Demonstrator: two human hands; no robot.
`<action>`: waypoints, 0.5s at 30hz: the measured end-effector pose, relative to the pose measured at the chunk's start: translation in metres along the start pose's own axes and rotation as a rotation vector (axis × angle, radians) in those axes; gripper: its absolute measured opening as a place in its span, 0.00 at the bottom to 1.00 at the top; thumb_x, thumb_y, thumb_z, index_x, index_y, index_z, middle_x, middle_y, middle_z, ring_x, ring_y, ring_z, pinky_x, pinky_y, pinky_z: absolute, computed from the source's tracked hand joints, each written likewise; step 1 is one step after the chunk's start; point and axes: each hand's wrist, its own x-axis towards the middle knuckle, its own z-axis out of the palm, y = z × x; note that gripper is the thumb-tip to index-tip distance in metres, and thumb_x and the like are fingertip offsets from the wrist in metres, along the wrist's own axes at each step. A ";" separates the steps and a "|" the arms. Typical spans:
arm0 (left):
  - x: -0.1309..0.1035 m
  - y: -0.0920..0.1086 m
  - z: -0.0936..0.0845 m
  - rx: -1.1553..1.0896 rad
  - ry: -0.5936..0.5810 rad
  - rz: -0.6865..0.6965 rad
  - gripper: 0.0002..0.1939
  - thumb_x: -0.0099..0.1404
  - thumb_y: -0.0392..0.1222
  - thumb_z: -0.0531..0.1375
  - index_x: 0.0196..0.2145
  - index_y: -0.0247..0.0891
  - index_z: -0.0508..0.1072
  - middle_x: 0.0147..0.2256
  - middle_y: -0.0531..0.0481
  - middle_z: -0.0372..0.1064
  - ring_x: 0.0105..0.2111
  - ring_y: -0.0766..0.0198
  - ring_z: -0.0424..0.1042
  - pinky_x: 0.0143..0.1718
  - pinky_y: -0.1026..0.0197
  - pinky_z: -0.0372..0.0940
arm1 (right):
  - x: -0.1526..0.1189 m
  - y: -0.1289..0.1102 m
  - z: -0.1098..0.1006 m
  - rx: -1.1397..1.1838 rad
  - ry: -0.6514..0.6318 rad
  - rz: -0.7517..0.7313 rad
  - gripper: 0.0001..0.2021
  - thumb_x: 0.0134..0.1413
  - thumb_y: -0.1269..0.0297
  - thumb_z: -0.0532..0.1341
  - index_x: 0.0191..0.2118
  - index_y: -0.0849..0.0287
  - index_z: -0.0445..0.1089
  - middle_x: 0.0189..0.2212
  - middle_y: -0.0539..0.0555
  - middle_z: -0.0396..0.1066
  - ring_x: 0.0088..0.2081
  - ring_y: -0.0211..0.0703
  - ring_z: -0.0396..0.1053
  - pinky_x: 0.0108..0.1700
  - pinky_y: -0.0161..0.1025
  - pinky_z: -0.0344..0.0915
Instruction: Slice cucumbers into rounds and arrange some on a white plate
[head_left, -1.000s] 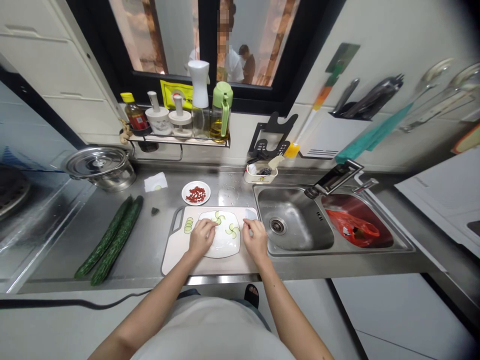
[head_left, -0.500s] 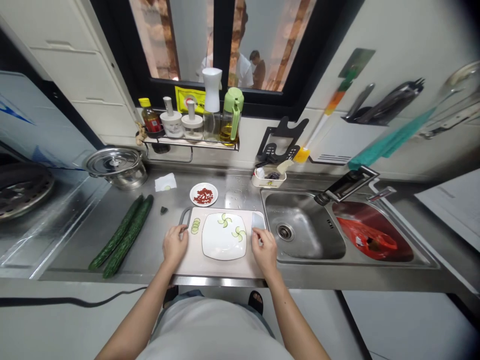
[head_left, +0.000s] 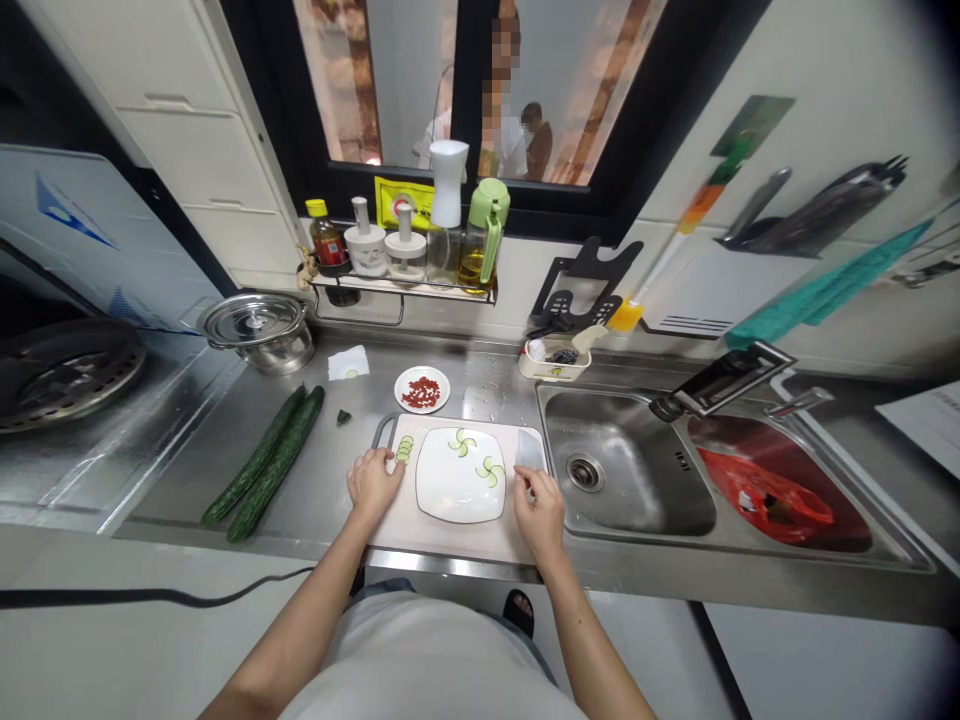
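Note:
My left hand (head_left: 375,485) is at the left side of the pale cutting board (head_left: 457,535), fingers apart, fingertips at a short row of overlapping cucumber slices (head_left: 405,448). In the middle of the board lies a white square plate (head_left: 456,490). Two pinwheels of thin cucumber slices, an upper one (head_left: 462,443) and a right one (head_left: 491,471), sit on it. My right hand (head_left: 540,512) is over the board's right edge, its thumb and fingertips drawn together; whether anything is between them is hidden. Just beyond those fingertips lies a knife blade (head_left: 529,449); its handle does not show.
Two whole cucumbers (head_left: 274,470) and a small dark cucumber end (head_left: 343,417) lie left. Behind the board are a dish of red bits (head_left: 422,390) and white paper (head_left: 348,363). A lidded pot (head_left: 262,335) stands back left; a sink (head_left: 626,460) is right.
My left hand has moved from beside the board's handle to the cucumber slices. My right hand stays near the knife blade. The whole view has shifted slightly.

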 end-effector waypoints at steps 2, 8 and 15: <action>0.000 0.001 0.001 0.004 -0.002 -0.004 0.16 0.60 0.51 0.55 0.40 0.40 0.74 0.41 0.43 0.72 0.43 0.49 0.67 0.44 0.52 0.58 | 0.000 -0.001 0.000 0.005 -0.005 -0.004 0.13 0.60 0.64 0.51 0.36 0.58 0.72 0.28 0.54 0.70 0.32 0.42 0.65 0.36 0.39 0.61; 0.001 0.001 0.007 -0.023 0.004 -0.017 0.13 0.59 0.48 0.56 0.39 0.41 0.74 0.40 0.43 0.72 0.43 0.51 0.67 0.44 0.53 0.59 | 0.000 -0.005 0.003 0.015 -0.019 0.013 0.13 0.60 0.64 0.50 0.36 0.57 0.72 0.28 0.53 0.71 0.31 0.42 0.65 0.36 0.38 0.61; 0.002 0.000 0.011 -0.219 0.029 -0.018 0.08 0.59 0.41 0.56 0.35 0.41 0.73 0.35 0.48 0.73 0.38 0.58 0.70 0.40 0.60 0.60 | -0.001 -0.006 0.002 0.018 -0.027 0.016 0.13 0.60 0.64 0.50 0.36 0.58 0.72 0.28 0.53 0.70 0.32 0.41 0.65 0.36 0.38 0.61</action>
